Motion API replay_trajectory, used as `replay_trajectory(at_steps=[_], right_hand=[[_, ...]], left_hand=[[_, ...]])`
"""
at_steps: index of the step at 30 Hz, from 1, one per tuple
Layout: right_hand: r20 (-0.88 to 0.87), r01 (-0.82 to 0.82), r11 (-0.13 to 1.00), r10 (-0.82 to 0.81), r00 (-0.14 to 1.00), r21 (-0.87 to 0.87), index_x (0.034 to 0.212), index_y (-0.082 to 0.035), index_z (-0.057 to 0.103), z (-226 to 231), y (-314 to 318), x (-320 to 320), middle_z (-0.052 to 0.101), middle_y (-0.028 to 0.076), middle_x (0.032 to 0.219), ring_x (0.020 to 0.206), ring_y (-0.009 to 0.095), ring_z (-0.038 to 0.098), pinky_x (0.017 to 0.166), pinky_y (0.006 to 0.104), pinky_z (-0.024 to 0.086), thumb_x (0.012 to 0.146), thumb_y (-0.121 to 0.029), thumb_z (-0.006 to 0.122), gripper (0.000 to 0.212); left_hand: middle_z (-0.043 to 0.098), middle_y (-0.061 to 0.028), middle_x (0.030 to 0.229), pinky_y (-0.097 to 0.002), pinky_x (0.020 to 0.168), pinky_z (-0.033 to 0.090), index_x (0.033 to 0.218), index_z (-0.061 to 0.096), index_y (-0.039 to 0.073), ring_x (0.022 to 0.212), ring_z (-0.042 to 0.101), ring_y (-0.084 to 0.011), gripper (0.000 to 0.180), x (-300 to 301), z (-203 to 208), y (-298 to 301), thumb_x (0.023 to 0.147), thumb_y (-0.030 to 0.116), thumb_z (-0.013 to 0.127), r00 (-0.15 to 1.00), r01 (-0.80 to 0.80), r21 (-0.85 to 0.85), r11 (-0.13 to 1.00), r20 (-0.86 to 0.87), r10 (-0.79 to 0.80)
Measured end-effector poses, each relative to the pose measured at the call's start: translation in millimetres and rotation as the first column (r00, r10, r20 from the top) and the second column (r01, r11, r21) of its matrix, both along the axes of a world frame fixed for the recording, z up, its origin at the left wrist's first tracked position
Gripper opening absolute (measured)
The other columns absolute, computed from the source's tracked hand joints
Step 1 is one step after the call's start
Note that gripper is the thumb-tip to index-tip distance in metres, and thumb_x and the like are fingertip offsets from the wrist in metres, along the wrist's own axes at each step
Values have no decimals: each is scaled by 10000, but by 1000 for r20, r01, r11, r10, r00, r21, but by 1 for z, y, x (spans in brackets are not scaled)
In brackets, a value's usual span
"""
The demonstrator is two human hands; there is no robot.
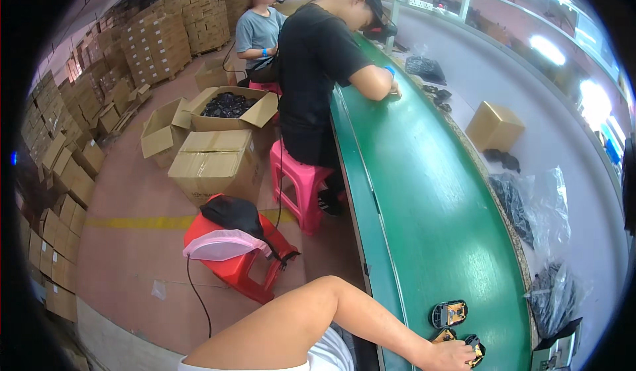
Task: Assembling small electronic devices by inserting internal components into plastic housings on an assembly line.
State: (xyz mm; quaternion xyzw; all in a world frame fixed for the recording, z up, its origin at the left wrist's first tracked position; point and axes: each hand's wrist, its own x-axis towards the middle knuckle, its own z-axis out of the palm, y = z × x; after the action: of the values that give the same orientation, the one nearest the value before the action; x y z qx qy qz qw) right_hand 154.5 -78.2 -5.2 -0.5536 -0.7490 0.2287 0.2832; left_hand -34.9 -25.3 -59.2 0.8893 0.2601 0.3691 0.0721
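My left arm reaches in from the lower edge, bent at the elbow. My left hand [450, 356] is low over the green conveyor belt [457, 238], its fingers curled onto a black oval housing [476, 348] with a yellowish part inside. Against the back of that hand lies an orange-brown circuit board piece [444, 335], partly hidden. Just beyond it, apart from the hand, rests another black oval casing [449, 314] with an orange-brown board showing inside. My right hand is out of view.
A co-worker in black sits on a pink stool [301, 182], leaning over the belt; another person sits beyond. A red stool [242, 265] holds a black bag. Cardboard boxes [218, 162] stand on the floor. Plastic bags [546, 205] and a small carton [495, 127] line the belt's right side.
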Motion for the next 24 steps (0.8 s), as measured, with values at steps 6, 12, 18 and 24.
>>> replay_trajectory(at_steps=[6, 12, 18, 24], right_hand=[[-50, -11, 999, 13, 999, 39, 1143, 64, 685, -6, 0, 0, 719, 136, 970, 842, 189, 681, 793, 327, 595, 966, -27, 730, 204], [67, -33, 981, 21, 998, 189, 1120, 49, 712, 2, -2, -18, 735, 167, 1002, 853, 258, 711, 798, 347, 578, 940, -72, 773, 226], [210, -106, 945, 41, 977, 308, 1080, 12, 730, 10, -7, -29, 731, 184, 1037, 927, 354, 708, 848, 417, 577, 930, -99, 779, 193], [249, -97, 963, 33, 968, 250, 1079, -13, 739, 21, -15, -34, 729, 187, 1058, 948, 373, 706, 839, 429, 576, 919, -71, 762, 172]], left_hand=[[622, -108, 1075, -417, 711, 501, 1220, 720, 219, 924, 627, -285, 284, 1, -1, 2, 953, 231, 627, 991, -19, -48, 999, -134, 13], [651, -103, 1095, -428, 731, 506, 1197, 725, 191, 949, 632, -287, 271, -14, 5, 3, 947, 243, 632, 996, 19, -119, 993, -81, -28], [596, -73, 1048, -377, 774, 453, 892, 729, 139, 1008, 569, -258, 154, -3, -18, 4, 773, 234, 753, 996, -80, -43, 996, -50, 78], [577, -61, 987, -382, 765, 460, 878, 719, 115, 987, 561, -248, 176, -1, -14, 2, 731, 197, 771, 995, -76, -263, 962, 48, 91]])
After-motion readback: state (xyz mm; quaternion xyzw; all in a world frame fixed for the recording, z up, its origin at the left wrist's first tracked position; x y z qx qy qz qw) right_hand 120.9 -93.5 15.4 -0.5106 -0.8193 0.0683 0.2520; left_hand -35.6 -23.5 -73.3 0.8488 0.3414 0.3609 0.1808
